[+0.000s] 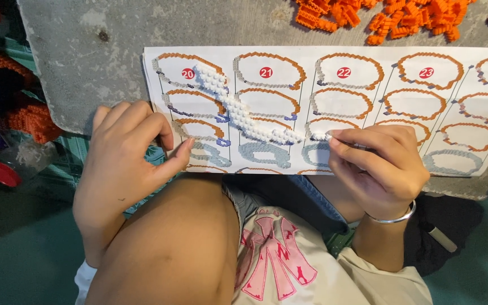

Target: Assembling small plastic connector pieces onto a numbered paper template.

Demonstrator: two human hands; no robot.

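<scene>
1. The left hand (122, 164) is resting by the near left corner of the paper sheet (475, 164), holding nothing. Its fingers are curling loosely and its thumb is pointing toward the sheet.
2. The right hand (377, 169) is bending in from the right, wearing a silver bangle (393, 217). Its thumb and fingertips are pinching the near end of the white block strip (238, 110).
3. The strip is lying flat on the sheet. Its long line is slanting from the pinching fingers up and away to the far left corner.
4. Orange blocks (385, 14) are sitting in a heap past the sheet.
</scene>
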